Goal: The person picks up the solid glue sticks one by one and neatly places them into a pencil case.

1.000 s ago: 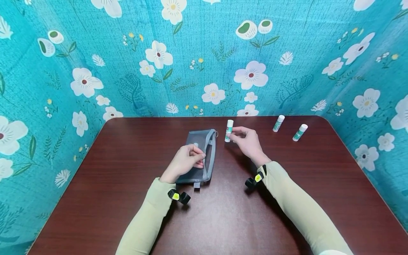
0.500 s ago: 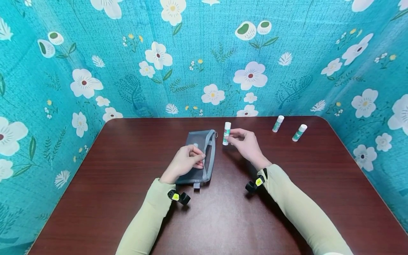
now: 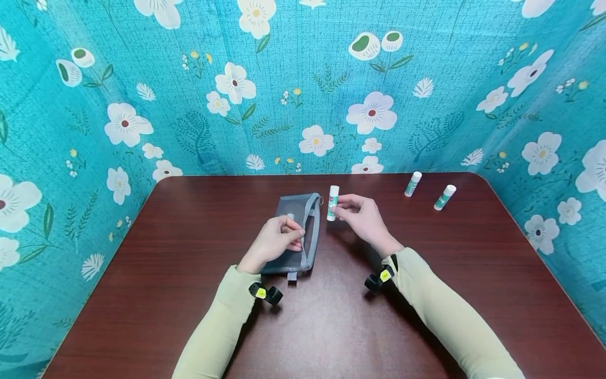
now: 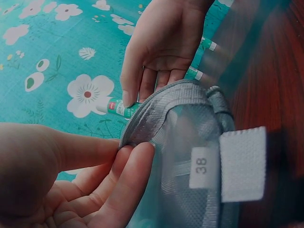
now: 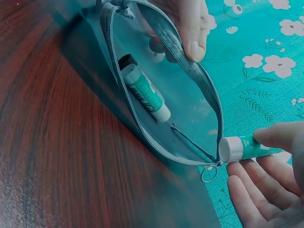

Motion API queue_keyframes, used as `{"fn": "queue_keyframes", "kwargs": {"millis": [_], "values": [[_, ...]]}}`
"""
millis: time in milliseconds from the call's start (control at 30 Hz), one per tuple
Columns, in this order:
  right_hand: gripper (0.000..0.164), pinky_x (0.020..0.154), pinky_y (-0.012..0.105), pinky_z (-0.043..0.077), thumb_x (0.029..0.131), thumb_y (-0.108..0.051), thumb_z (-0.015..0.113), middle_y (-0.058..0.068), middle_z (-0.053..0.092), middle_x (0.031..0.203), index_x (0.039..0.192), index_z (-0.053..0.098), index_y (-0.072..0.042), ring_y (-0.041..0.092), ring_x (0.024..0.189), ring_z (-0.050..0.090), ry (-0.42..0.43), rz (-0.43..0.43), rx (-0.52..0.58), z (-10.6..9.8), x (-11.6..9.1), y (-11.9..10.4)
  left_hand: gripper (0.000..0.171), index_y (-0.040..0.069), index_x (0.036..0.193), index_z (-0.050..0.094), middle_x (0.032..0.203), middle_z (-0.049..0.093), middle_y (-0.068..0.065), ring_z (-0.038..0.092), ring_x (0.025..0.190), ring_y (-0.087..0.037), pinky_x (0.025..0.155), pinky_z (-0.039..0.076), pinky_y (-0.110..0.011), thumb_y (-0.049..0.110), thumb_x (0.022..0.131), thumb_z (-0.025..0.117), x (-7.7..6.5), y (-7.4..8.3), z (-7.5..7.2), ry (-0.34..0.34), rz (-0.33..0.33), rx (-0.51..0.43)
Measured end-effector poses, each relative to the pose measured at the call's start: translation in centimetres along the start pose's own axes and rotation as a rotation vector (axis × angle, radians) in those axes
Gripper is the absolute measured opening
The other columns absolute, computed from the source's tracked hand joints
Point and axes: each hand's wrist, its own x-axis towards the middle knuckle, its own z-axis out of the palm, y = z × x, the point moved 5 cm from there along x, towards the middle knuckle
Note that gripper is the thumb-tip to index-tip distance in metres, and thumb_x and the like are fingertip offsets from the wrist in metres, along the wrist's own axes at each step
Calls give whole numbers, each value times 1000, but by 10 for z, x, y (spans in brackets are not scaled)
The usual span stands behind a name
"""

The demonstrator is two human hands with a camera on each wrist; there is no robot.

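A grey mesh zipper pouch [image 3: 288, 261] lies on the table with its zipped mouth gaping to the right. My left hand [image 3: 279, 237] pinches one edge of that mouth between thumb and fingers. Inside the pouch, the right wrist view shows a green-and-white glue stick [image 5: 146, 95] lying against the mesh. My right hand [image 3: 362, 216] grips another glue stick [image 3: 333, 202] between thumb and fingertips, nearly upright, just right of the pouch's ring end. In the right wrist view its white end is close beside the zipper ring [image 5: 209, 174].
Two more glue sticks stand toward the back right of the table, one glue stick [image 3: 413, 184] farther back and one glue stick [image 3: 445, 197] nearer the right edge. A flowered turquoise cloth [image 3: 284, 105] hangs behind the dark wooden table [image 3: 199, 221].
My right hand has moved a little left and toward me with the glue stick, closer to the pouch. The left hand and the pouch stay where they were.
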Motion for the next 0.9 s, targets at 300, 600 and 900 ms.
{"fn": "queue_keyframes", "kwargs": {"millis": [300,600,900], "values": [[30,84,47,60,93,-19,77,13,73,99,117,72,-2,39,90,70,-22,-1,40,7,-4,-2,7,-4,102,66,80,66,-15,69,67,-20,68,63,-33,2,98,67,3,-5,-1,12,-1,-6],[28,83,52,59,92,-14,76,11,74,99,117,71,-2,35,88,71,-67,22,45,17,-8,4,9,-5,102,66,80,67,-16,69,67,-20,68,63,-34,2,98,68,4,-6,0,12,1,-16],[31,78,37,62,93,-9,72,14,74,102,121,67,4,26,84,72,-117,45,38,29,-12,11,8,-4,102,66,80,67,-15,69,68,-21,68,63,-34,3,98,68,4,-6,0,16,-10,-9]]}}
